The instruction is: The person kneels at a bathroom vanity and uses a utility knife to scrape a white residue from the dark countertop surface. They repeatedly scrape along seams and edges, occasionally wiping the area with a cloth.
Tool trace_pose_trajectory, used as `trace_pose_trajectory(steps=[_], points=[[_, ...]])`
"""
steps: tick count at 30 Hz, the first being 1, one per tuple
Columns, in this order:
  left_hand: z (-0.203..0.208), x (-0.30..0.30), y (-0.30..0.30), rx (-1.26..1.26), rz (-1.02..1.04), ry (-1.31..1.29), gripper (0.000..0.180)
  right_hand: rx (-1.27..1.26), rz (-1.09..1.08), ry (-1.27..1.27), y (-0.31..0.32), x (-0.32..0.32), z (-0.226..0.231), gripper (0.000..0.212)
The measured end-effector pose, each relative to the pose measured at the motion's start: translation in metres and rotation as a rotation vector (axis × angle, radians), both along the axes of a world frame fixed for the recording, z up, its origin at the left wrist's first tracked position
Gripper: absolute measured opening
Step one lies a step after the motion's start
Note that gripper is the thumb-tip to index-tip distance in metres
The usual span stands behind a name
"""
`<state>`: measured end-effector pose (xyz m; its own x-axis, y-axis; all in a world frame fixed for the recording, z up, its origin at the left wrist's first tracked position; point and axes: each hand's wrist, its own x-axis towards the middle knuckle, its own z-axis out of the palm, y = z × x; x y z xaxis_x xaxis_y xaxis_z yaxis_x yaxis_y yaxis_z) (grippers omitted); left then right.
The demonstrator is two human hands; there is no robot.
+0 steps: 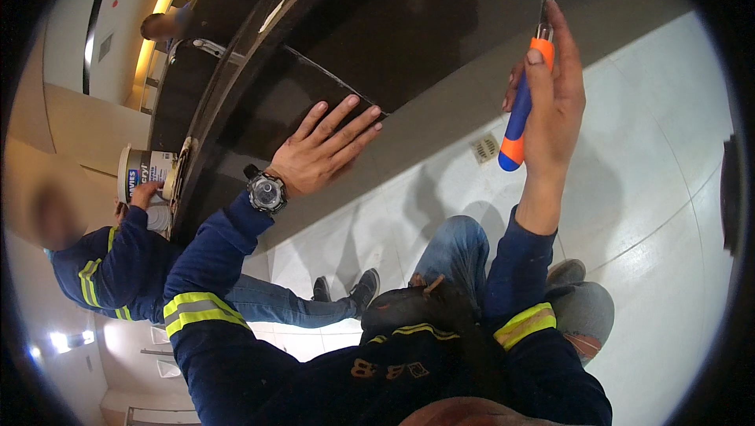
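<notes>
My left hand lies flat on a dark brown panel, its fingers spread and nothing in them. The fingertips rest beside a thin whitish seam that runs across the panel. A black watch is on that wrist. On the right, my right hand is closed round the blue and orange handle of a putty knife, held away from the panel's surface. Its narrow grey blade points to the top of the view, and my index finger stretches along the metal near the blade.
At left, a co-worker in a dark jacket with reflective bands has a hand at a white bucket. Another person's head shows beyond the panel. Pale floor tiles and a small floor drain lie below the panel's edge.
</notes>
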<state>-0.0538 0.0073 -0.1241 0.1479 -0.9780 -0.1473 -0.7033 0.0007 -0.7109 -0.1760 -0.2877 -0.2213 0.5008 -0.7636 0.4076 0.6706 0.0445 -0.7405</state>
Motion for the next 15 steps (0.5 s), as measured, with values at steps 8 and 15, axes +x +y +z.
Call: trace_pose_trajectory(steps=[8,15], points=[[0.022,-0.003,-0.007,-0.054,0.08,0.056,0.08,0.031,0.012,-0.025,-0.006,0.0,-0.002,0.054],[0.05,-0.009,-0.011,-0.348,0.148,-0.127,0.09,0.056,0.047,-0.023,-0.007,0.002,0.0,0.054]])
